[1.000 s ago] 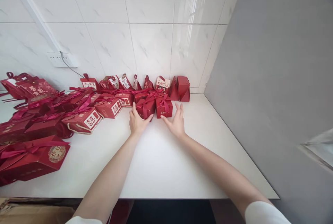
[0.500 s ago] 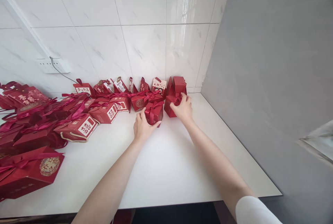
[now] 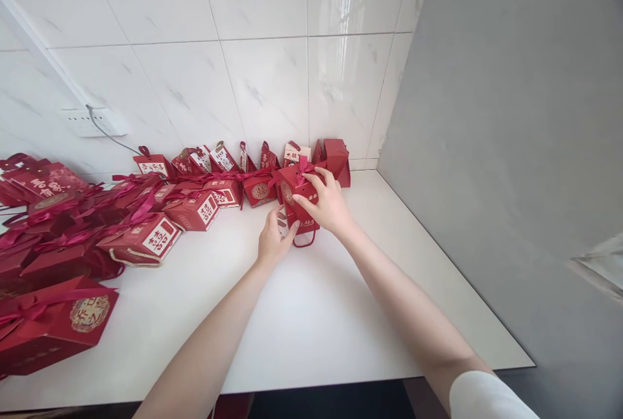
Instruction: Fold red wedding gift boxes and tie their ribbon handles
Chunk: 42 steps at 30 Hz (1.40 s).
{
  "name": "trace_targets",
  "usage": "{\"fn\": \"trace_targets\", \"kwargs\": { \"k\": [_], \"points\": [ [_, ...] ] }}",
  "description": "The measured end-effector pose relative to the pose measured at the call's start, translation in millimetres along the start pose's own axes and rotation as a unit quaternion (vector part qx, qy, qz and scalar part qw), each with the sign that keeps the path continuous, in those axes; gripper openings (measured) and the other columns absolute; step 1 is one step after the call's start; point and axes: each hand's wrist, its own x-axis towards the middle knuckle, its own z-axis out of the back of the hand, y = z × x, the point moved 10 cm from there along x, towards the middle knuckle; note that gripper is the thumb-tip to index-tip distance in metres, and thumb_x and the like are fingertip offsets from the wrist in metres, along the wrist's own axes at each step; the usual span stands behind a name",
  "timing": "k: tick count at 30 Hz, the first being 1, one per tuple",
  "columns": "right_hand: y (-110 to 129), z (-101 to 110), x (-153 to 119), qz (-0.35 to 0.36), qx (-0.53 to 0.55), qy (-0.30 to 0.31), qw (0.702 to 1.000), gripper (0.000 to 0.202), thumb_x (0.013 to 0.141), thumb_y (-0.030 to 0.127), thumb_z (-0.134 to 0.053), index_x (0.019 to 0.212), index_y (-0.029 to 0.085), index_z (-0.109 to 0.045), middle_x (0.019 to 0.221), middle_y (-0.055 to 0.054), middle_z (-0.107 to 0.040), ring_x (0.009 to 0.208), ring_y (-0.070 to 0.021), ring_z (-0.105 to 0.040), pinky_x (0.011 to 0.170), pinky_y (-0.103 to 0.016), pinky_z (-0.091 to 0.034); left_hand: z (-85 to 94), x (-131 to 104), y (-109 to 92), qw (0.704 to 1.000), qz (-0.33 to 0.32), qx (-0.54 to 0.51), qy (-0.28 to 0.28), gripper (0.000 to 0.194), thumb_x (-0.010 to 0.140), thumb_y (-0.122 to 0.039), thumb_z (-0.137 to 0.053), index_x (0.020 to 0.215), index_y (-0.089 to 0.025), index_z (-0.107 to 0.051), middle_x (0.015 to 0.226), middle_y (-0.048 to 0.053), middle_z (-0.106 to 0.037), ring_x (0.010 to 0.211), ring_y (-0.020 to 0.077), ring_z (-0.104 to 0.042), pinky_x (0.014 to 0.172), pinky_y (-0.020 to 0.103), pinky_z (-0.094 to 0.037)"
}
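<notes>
My right hand (image 3: 329, 203) grips a red gift box (image 3: 305, 193) with a ribbon bow on top, fingers over its upper right side. Directly below it, a second red gift box (image 3: 305, 221) shows pale lettering and a cord loop hanging at its front. My left hand (image 3: 276, 237) is closed around the left side of this lower box, thumb at its front. Whether the upper box rests on the lower one or is held just above it, I cannot tell.
Several red boxes with ribbons (image 3: 141, 237) crowd the left of the white table (image 3: 311, 315). Along the tiled wall stands a row of small boxes (image 3: 222, 158), ending in a tall red box (image 3: 337, 158). A grey panel (image 3: 487, 146) borders the right side.
My right hand has moved left with its gift box, bringing it from beside the left hand's box to over it. The left hand has shifted slightly right.
</notes>
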Motion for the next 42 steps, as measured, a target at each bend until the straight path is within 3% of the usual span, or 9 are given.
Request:
{"fn": "trace_targets", "kwargs": {
  "k": [6,12,18,21,24,29,34,38,42],
  "points": [
    [-14.1,-0.3,-7.7,-0.054,0.091,-0.055,0.993,0.105,0.078,0.065,-0.065,0.154,0.023,-0.006,0.16,-0.018,-0.006,0.144,-0.0353,-0.023,0.099,-0.051,-0.047,-13.6,8.0,16.1,0.994,0.017,-0.105,0.037,0.069,0.085,-0.045,-0.06,0.145,-0.026,-0.033,0.145,0.013,-0.043,0.114,0.0223,-0.06,0.079,0.032,-0.058],
    [-25.8,-23.2,-32.2,-0.072,0.064,-0.111,0.989,0.119,0.076,0.056,-0.07,0.153,0.021,0.014,0.161,-0.018,0.0,0.148,-0.0316,-0.013,0.104,-0.048,-0.043,-22.0,7.0,12.7,0.996,-0.015,-0.063,0.058,0.075,0.083,-0.041,-0.064,0.148,-0.028,-0.029,0.141,0.012,-0.043,0.116,0.023,-0.058,0.078,0.032,-0.058],
    [-61.3,-38.5,-56.6,-0.148,0.081,-0.12,0.978,0.125,0.07,0.05,-0.077,0.154,0.022,0.011,0.156,-0.021,-0.017,0.14,-0.0325,-0.033,0.102,-0.046,-0.044,-34.4,0.2,-1.8,0.987,-0.061,-0.07,0.131,0.073,0.084,-0.034,-0.061,0.148,-0.029,-0.028,0.142,0.01,-0.042,0.113,0.0195,-0.059,0.091,0.034,-0.054],
    [-75.7,-27.1,-57.1,-0.153,0.057,-0.117,0.98,0.121,0.071,0.047,-0.076,0.154,0.023,0.009,0.153,-0.02,-0.023,0.136,-0.0338,-0.038,0.101,-0.048,-0.044,-44.6,-6.0,-5.6,0.979,-0.06,-0.034,0.191,0.07,0.085,-0.035,-0.058,0.148,-0.031,-0.027,0.14,0.009,-0.048,0.107,0.0196,-0.063,0.081,0.033,-0.057],
    [-81.9,-13.1,-55.8,-0.141,0.021,-0.131,0.981,0.124,0.069,0.052,-0.077,0.154,0.022,0.008,0.156,-0.021,-0.015,0.141,-0.0351,-0.029,0.103,-0.049,-0.042,-51.8,-10.5,-11.2,0.969,-0.084,0.015,0.231,0.064,0.086,-0.037,-0.057,0.145,-0.031,-0.034,0.136,0.006,-0.053,0.113,0.0217,-0.061,0.074,0.031,-0.057],
    [-97.0,-30.9,-63.9,-0.209,0.037,-0.127,0.969,0.124,0.068,0.05,-0.077,0.153,0.018,0.008,0.151,-0.024,-0.025,0.137,-0.0364,-0.034,0.102,-0.051,-0.042,-55.2,-8.9,-15.7,0.963,-0.135,0.06,0.225,0.042,0.085,-0.034,-0.058,0.126,-0.025,-0.055,0.119,0.005,-0.063,0.114,0.0226,-0.06,0.1,0.039,-0.049],
    [-109.8,-46.7,-64.8,-0.234,0.056,-0.126,0.962,0.123,0.067,0.045,-0.077,0.154,0.014,0.005,0.136,-0.023,-0.041,0.126,-0.0358,-0.045,0.102,-0.049,-0.041,-57.6,-9.4,-15.5,0.959,-0.149,0.06,0.234,0.037,0.087,-0.033,-0.055,0.123,-0.024,-0.057,0.122,0.004,-0.062,0.117,0.022,-0.058,0.104,0.038,-0.045],
    [-137.0,-25.1,-61.3,-0.231,0.064,-0.148,0.96,0.125,0.065,0.046,-0.078,0.154,0.013,0.003,0.137,-0.022,-0.04,0.125,-0.0337,-0.047,0.102,-0.046,-0.042,-58.2,-10.1,-15.0,0.956,-0.156,0.058,0.241,0.032,0.088,-0.031,-0.052,0.118,-0.025,-0.061,0.12,0.004,-0.061,0.115,0.021,-0.058,0.105,0.037,-0.045],
    [-186.1,22.1,-67.0,-0.271,0.029,-0.189,0.943,0.123,0.064,0.046,-0.078,0.154,0.014,0.0,0.139,-0.023,-0.037,0.126,-0.0348,-0.045,0.104,-0.049,-0.04,-60.1,-10.0,-12.6,0.955,-0.164,0.052,0.241,0.027,0.088,-0.031,-0.052,0.111,-0.025,-0.064,0.118,0.004,-0.062,0.113,0.0204,-0.058,0.105,0.037,-0.045]
  ]
}}
